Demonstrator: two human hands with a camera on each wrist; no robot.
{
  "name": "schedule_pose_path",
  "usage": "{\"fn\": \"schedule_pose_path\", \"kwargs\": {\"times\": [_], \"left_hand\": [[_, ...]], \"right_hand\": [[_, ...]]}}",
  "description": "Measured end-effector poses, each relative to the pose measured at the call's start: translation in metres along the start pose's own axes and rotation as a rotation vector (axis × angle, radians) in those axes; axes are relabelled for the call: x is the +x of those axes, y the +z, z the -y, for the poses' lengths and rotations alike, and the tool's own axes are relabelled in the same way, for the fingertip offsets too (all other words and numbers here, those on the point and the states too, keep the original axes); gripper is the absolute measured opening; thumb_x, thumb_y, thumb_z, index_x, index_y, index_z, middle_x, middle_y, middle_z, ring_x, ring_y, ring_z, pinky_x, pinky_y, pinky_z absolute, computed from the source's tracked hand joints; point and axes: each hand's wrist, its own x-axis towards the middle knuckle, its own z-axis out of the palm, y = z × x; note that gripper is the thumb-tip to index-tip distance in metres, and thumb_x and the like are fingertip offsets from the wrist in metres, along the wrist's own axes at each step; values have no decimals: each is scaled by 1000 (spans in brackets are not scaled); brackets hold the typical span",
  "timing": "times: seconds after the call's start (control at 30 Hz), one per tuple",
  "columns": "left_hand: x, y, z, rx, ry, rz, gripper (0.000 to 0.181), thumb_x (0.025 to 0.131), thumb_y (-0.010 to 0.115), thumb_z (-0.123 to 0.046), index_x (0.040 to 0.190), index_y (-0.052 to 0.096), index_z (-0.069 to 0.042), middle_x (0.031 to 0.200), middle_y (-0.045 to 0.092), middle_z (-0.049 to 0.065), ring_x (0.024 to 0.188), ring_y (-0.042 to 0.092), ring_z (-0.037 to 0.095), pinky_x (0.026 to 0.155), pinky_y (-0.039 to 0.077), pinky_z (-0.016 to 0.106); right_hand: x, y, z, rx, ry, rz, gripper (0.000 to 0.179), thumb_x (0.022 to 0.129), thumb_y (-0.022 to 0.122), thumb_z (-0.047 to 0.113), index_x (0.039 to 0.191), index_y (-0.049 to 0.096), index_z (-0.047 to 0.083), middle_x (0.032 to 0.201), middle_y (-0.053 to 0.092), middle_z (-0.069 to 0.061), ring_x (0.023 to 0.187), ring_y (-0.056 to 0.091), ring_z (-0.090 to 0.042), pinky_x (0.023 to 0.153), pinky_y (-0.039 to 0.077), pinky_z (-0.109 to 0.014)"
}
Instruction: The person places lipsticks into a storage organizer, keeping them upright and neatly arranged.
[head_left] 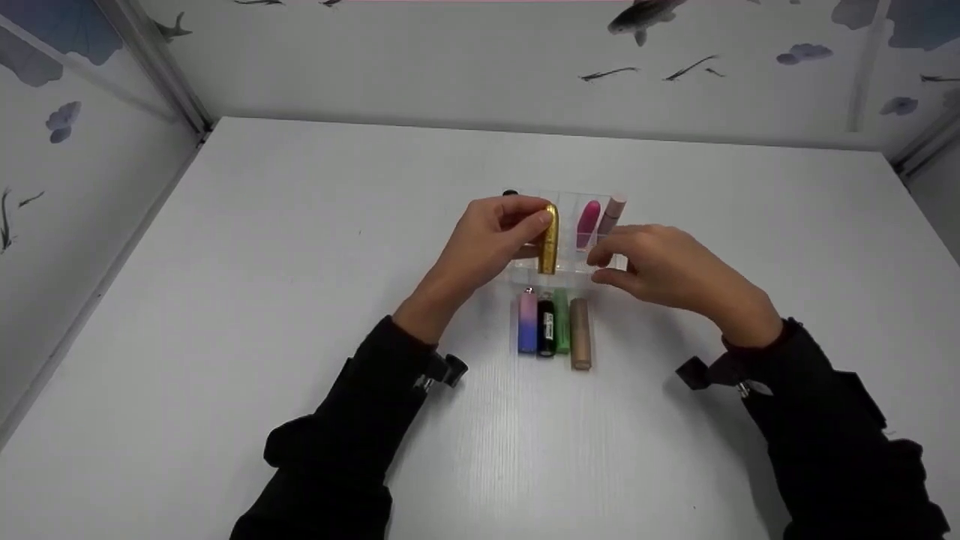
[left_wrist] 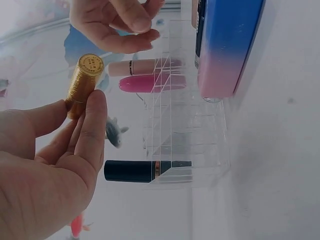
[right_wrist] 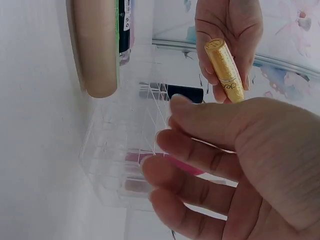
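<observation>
Gold tube (head_left: 549, 244), pinched between the thumb and fingers of my left grip (head_left: 491, 236), is held up off the tabletop (head_left: 300, 262), in front of the clear compartment box as the head view shows it. I have closed on it only as far as its width allows, thumb on one side, fingers on the other, and its flat, printed end shows in the left wrist view. My right grip (head_left: 652, 262) holds nothing; its fingers are loosely bent, with the thumb apart from them, near the right side of the box, though I cannot tell whether a fingertip touches it.

In the clear compartment box (left_wrist: 210, 135) stand a black tube (left_wrist: 130, 171) at the left side and, toward the right, a magenta tube (head_left: 588, 223) just beside a pale pink tube (head_left: 613, 214).

Nearer to me, on the tabletop, four more things lie side by side: from the left, a pink-and-blue tube (head_left: 528, 322), a black bottle (head_left: 547, 330) with a white label, a green tube (head_left: 562, 322) and a tan tube (head_left: 580, 334).

Black sleeves (head_left: 337, 420) cover my forearms. Beyond the tabletop's far edge rises a white panel (head_left: 420, 75) printed with fish.
</observation>
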Motion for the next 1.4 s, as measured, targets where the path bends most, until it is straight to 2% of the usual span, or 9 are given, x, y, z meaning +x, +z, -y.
{"fn": "schedule_pose_path", "kwargs": {"times": [0.23,0.37,0.57,0.67,0.77,1.0,1.13,1.23,1.4], "left_hand": [[1,1,0,19,18,-8,31,103,62,-18,130,65,-2,116,68,10,102,69,20,87,57,29],[2,1,0,54,54,-30,31,103,63,-16,130,65,-1,116,68,10,101,69,19,86,57,29],[3,1,3,186,128,-94,31,103,63,-16,130,65,-2,114,70,8,97,68,17,87,56,26],[3,2,4,278,162,-127,30,103,63,-18,130,66,-4,116,70,6,101,67,15,90,53,23],[3,3,4,347,198,-147,30,103,62,-18,130,65,-5,119,70,6,104,66,13,92,51,21],[4,4,4,434,290,-152,30,103,63,-16,130,65,-4,119,71,6,103,66,11,91,51,19],[5,2,5,509,344,-198,28,102,64,-17,128,67,-5,117,72,5,97,62,13,85,51,20],[7,1,8,565,382,-244,27,102,65,-18,125,69,-6,115,71,5,98,58,19,83,51,23],[12,2,13,620,404,-287,26,102,64,-20,124,70,-7,115,70,5,111,57,22,93,48,24]], "right_hand": [[-2,-2,-5,-48,69,39,15,84,83,4,99,79,6,98,74,-8,77,64,-21,67,54,-37],[-2,-2,-5,-57,78,66,16,82,84,4,98,81,6,97,76,-7,76,65,-20,68,55,-38],[0,0,-3,-61,79,84,16,82,84,2,98,81,5,100,76,-10,83,69,-25,73,57,-41],[1,1,-3,-62,89,88,15,83,83,1,97,81,4,101,76,-11,88,70,-29,75,58,-44],[2,2,-4,-56,94,89,14,84,82,1,97,80,4,98,76,-11,85,69,-28,75,58,-43],[2,2,-4,-30,98,79,14,82,82,-1,95,81,3,88,76,-8,74,65,-22,70,56,-40],[2,2,-4,-15,99,74,14,82,82,-3,94,80,3,87,76,-7,73,64,-21,68,55,-39],[2,3,-4,-11,103,77,13,82,82,-3,94,80,3,87,76,-8,73,65,-21,69,55,-39],[3,3,-4,-9,109,80,13,82,82,-3,94,80,3,87,76,-8,73,65,-21,69,55,-39]]}}
